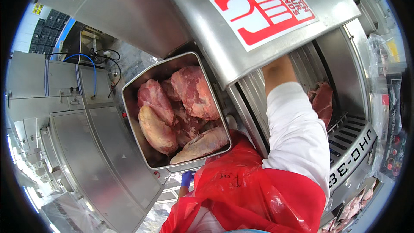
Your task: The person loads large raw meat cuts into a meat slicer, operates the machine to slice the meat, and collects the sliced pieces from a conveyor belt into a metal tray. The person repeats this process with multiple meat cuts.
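Note:
My right arm, in a white sleeve (pixel 297 125), reaches forward under the steel hood (pixel 224 39) of a machine. Only the bare wrist (pixel 278 75) shows; the hood hides my right hand and anything in it. Beside that arm, a dark red slab of meat (pixel 322 103) rests inside the machine, on the right. Low on my left, my left hand (pixel 188 177) in a blue glove shows in part, just below the near edge of a steel bin (pixel 129 118). Its fingers are too small and hidden to read. Large raw meat pieces (pixel 196 90) lie in the bin, some fat-covered (pixel 157 131).
A slotted steel grate (pixel 345 146) forms the machine's near right part. Pale meat pieces (pixel 355 205) lie at the lower right. Steel cabinets (pixel 103 146) stand on the left, with a blue hose (pixel 92 67) and black cables behind. A red and white hand-warning sticker (pixel 263 11) marks the hood.

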Tool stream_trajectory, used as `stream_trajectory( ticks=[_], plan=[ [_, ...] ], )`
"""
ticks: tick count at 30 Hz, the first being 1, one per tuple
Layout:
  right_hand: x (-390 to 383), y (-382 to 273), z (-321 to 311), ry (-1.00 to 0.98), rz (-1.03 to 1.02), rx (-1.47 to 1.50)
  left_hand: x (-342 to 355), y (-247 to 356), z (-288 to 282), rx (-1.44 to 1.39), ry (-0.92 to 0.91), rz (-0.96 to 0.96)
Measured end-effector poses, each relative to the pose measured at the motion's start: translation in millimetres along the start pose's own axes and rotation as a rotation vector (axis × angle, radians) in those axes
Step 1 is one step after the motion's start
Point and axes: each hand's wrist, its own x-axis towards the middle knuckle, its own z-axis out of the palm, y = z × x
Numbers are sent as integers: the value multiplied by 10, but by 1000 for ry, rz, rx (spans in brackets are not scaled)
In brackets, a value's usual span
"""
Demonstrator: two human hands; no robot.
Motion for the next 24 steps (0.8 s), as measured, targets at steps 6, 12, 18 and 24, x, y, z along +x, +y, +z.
stream_trajectory(
  ticks=[6,12,18,24],
  plan=[
    [341,198,-57,-157,-155,9,47,999,-433,-282,25,138],
    [351,585,-672,-396,-444,-65,389,1035,-666,-215,5,380],
    [-57,1692,-1873,-825,-536,-429,618,632,-652,-536,-66,53],
    [-890,2533,-2253,-1181,467,-104,829,451,-510,-692,78,66]
  ],
)
